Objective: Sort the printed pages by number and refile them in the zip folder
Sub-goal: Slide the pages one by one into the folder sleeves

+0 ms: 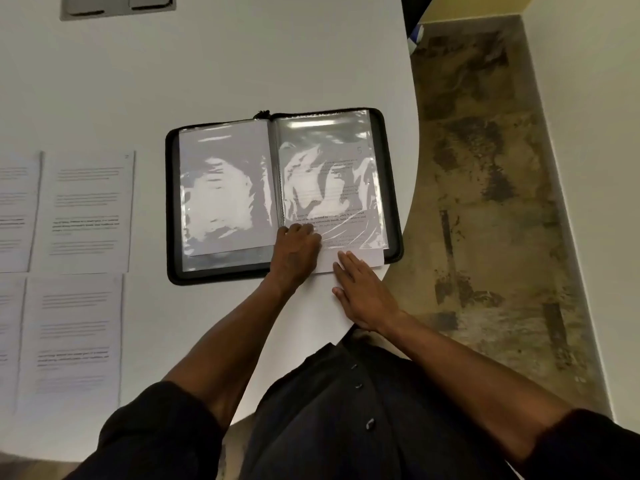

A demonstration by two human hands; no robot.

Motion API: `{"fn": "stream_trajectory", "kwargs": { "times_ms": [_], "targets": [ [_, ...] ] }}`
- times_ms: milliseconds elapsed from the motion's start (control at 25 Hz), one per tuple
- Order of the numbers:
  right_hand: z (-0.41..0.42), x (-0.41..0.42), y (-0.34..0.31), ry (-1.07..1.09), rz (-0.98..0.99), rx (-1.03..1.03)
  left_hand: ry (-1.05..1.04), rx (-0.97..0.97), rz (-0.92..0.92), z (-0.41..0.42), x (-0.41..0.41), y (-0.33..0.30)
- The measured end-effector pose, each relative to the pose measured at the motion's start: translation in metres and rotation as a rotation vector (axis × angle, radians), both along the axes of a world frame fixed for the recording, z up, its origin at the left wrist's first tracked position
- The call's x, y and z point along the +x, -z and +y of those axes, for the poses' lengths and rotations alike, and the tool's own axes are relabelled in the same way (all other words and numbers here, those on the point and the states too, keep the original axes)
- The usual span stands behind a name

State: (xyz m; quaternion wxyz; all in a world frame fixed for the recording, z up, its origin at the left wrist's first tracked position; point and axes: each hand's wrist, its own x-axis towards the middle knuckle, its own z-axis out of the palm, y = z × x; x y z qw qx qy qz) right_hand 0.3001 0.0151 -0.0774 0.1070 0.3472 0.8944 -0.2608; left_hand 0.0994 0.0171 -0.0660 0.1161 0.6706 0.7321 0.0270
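Along the left edge of the white worktop point(242, 64) lie loose printed pages point(88, 211) in two rows, the outermost cut off by the frame, their text too blurred to read. Bare worktop separates them from the black zip folder point(172, 202), which lies open flat near the curved right edge, its right cover close to the rim. Its left sleeve point(225, 188) holds a sheet showing a blank face under heavy glare. The left hand point(296, 249) presses flat on the lower inner corner of the right sleeve point(329, 168), fingers together, pinching nothing visible. In that sleeve sits a page point(349, 261) marked 5 at its top right corner, its bottom strip sticking out past the sleeve mouth toward the near edge. The right hand point(363, 292) lies open and flat, fingertips on that exposed strip. Reflections hide most of the print. Beyond the right edge is mottled floor point(485, 202). The far worktop is open.
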Motion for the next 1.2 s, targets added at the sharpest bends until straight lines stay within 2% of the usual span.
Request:
{"fn": "stream_trajectory", "kwargs": {
  "times_ms": [320,600,720,920,1000,1080,1160,1200],
  "targets": [
    [0.011,-0.018,0.013,-0.006,-0.055,0.158,-0.167,0.098,-0.293,-0.009,-0.002,-0.005],
    [0.048,-0.046,0.023,0.044,-0.067,0.164,-0.196,0.141,-0.345,-0.013,-0.004,-0.013],
    [0.065,-0.056,0.027,-0.017,-0.143,0.228,-0.217,0.142,-0.39,-0.015,-0.005,-0.018],
    [0.073,-0.061,0.024,-0.016,-0.143,0.215,-0.231,0.15,-0.454,-0.016,-0.009,-0.023],
    [0.061,-0.062,0.017,-0.014,-0.066,0.162,-0.246,0.14,-0.475,-0.018,-0.011,-0.021],
    [0.035,-0.055,0.005,0.028,0.132,0.074,-0.293,0.151,-0.516,-0.021,-0.011,-0.02],
    [0.012,-0.04,-0.009,0.163,0.391,0.1,-0.356,0.169,-0.563,-0.024,-0.009,-0.02],
    [0.006,-0.032,-0.015,0.298,0.459,0.145,-0.378,0.169,-0.573,-0.025,-0.009,-0.018]
  ]
}}
